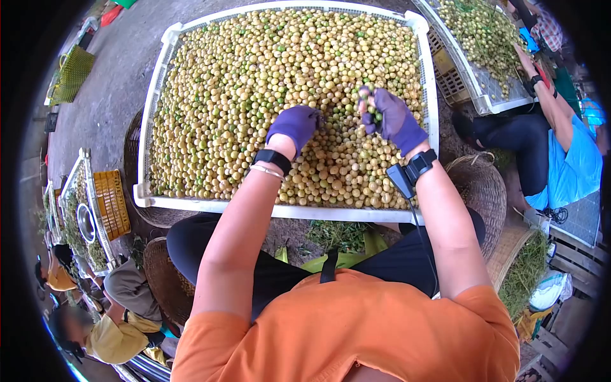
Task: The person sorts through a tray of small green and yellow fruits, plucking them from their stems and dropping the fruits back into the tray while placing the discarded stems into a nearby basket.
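A white-framed mesh tray (289, 207) in front of me holds a thick layer of small round fruits (242, 95), mostly yellowish tan with scattered green ones. Both my hands wear purple gloves. My left hand (297, 126) rests on the fruits near the tray's middle, its fingers curled downward; what is in them is hidden. Just to the right, my right hand (391, 118) is raised slightly over the pile with bent fingers closed around a few green fruits (375, 113). Between the hands is a shallow hollow in the layer.
Woven baskets (480, 191) stand beside my knees, with cut greenery (337, 235) between my legs. At right, a person in blue (566, 165) works at another fruit tray (490, 105). At left are a yellow crate (111, 204) and a person in a yellow shirt (114, 337).
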### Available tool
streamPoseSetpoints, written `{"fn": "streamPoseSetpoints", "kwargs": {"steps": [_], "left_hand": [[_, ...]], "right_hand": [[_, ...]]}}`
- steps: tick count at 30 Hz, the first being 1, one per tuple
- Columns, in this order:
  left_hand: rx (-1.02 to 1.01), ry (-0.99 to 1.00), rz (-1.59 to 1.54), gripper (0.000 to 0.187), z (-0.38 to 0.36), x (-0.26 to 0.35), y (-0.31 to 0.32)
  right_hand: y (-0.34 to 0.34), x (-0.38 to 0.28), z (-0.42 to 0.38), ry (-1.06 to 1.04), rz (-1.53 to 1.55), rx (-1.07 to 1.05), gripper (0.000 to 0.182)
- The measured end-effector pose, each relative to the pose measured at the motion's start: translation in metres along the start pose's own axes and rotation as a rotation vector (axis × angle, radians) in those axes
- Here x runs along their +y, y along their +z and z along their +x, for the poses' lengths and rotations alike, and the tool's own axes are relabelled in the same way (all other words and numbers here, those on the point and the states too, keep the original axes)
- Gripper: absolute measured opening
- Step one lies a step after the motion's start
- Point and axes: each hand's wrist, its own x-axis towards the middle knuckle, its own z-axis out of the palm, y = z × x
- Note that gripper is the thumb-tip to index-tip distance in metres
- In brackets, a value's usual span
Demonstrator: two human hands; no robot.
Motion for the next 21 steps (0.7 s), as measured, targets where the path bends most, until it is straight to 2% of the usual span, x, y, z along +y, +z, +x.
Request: {"fn": "streamPoseSetpoints", "kwargs": {"steps": [3, 4, 5, 7, 8, 11, 12, 17, 18, 21], "left_hand": [[0.113, 0.084, -0.098, 0.027, -0.014, 0.001, 0.004], [0.041, 0.108, -0.059, 0.028, -0.012, 0.003, 0.004], [0.045, 0.106, 0.002, 0.028, -0.009, 0.007, 0.008], [0.056, 0.108, 0.12, 0.028, -0.003, 0.016, 0.017], [0.009, 0.043, 0.153, 0.029, 0.0, 0.02, 0.017], [-0.013, 0.014, 0.159, 0.03, 0.006, 0.016, 0.022], [-0.015, 0.006, 0.158, 0.031, 0.003, 0.015, 0.021], [-0.107, 0.001, 0.146, 0.03, -0.014, 0.015, 0.012], [-0.133, 0.033, 0.133, 0.032, -0.018, 0.017, 0.006], [0.077, 0.318, 0.176, 0.029, 0.0, -0.019, 0.017]], "right_hand": [[0.012, -0.001, 0.013, -0.011, -0.152, 0.098, 0.026], [0.015, 0.001, 0.018, -0.019, -0.21, 0.08, 0.023], [0.021, 0.004, 0.024, 0.014, -0.506, 0.153, 0.018], [0.022, 0.02, 0.037, -0.184, -1.055, 0.04, 0.018], [0.01, 0.036, 0.05, -0.524, -1.45, -0.084, 0.018], [0.022, 0.043, 0.044, -0.509, -1.891, -0.022, 0.016], [0.027, 0.041, 0.039, -0.512, -1.917, 0.019, 0.018], [0.031, 0.044, 0.036, -0.525, -1.941, -0.045, 0.014], [0.032, 0.047, 0.037, -0.53, -1.944, -0.058, 0.014], [0.031, 0.049, 0.04, -0.5, -1.886, -0.033, 0.015]]}}
